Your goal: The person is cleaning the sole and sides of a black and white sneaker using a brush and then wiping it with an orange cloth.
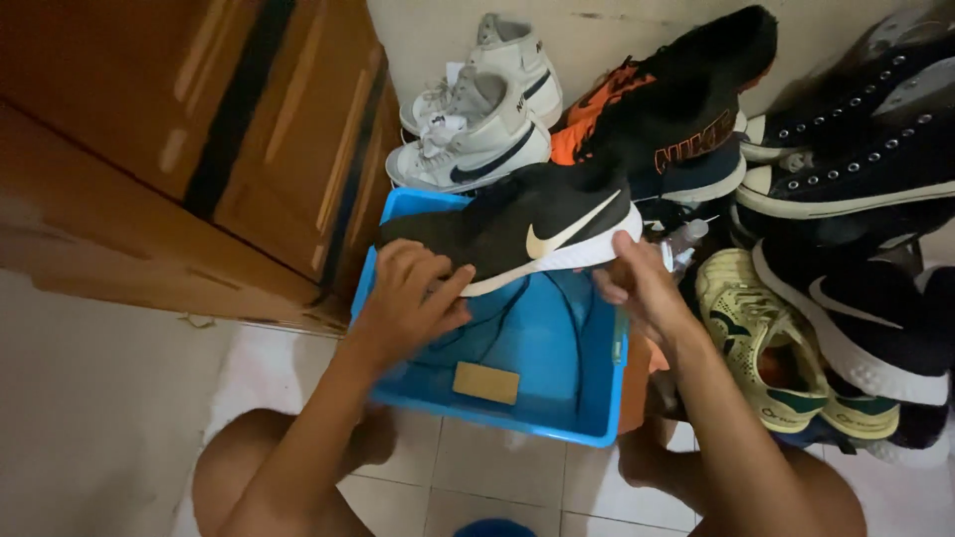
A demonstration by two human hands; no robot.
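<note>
A pale tiled floor (pixel 497 467) carries a blue plastic bin (pixel 517 423); behind and right of the bin, sneakers (pixel 477 139) lie piled.

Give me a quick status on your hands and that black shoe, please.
Both hands on black shoe: left hand at toe, right hand at heel. Shoe held over blue tub. Other shoes crowd the right.

One label shows — a small tan rectangular label (pixel 485 383), plain and flat, lying inside the blue plastic bin (pixel 597 398) near its front wall, slightly left of the middle. The bin itself — an open, box-shaped container in bright blue — stands on the tiled floor (pixel 497 477) beside the wooden cabinet. No signs or screens are in view.
</note>
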